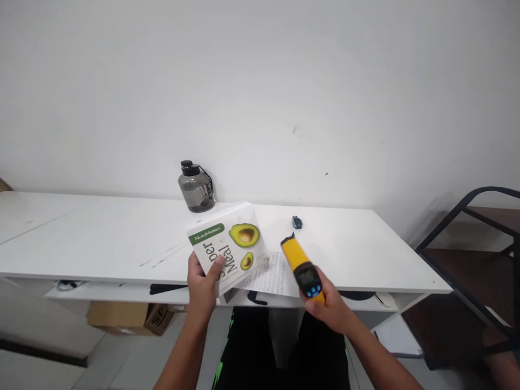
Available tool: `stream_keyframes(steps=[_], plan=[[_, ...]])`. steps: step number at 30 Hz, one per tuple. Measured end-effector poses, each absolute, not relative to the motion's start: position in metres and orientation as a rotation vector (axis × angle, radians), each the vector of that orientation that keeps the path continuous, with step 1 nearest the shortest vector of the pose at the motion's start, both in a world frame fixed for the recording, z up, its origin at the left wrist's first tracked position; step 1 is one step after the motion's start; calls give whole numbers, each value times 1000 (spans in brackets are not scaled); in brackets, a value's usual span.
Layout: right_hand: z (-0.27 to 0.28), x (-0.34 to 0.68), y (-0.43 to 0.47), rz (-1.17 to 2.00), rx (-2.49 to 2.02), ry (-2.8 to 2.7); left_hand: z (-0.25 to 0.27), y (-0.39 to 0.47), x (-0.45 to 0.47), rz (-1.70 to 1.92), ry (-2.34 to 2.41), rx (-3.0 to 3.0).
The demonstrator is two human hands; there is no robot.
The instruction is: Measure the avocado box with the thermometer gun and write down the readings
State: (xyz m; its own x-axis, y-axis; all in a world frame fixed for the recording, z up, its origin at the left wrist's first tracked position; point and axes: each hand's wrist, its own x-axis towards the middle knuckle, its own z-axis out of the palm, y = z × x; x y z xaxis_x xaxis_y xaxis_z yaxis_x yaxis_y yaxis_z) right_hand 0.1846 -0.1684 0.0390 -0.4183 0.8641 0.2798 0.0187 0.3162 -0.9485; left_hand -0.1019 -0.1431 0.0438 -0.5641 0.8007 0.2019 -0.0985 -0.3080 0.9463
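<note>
Head: left fingers clasp packet, right fingers thermometer.

one long white bench. back edge: one grey see-through plastic bottle with black cap. toward back edge: one small dark watch-like item. front edge: one printed white paper sheet; two bare hands, left hand plus right hand; one white flat packet, two printed avocado halves on it; one yellow-and-black handheld device. below front edge: one brown cardboard box.
</note>
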Motion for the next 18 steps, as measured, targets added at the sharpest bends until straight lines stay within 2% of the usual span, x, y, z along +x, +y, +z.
stream_keyframes(steps=[7,18], plan=[[69,181,-199,1185,-827,-1979,59,-181,-79,1664,1307,1039],[84,191,-223,1240,-822,-2034,49,-208,-75,1654,1327,1204]])
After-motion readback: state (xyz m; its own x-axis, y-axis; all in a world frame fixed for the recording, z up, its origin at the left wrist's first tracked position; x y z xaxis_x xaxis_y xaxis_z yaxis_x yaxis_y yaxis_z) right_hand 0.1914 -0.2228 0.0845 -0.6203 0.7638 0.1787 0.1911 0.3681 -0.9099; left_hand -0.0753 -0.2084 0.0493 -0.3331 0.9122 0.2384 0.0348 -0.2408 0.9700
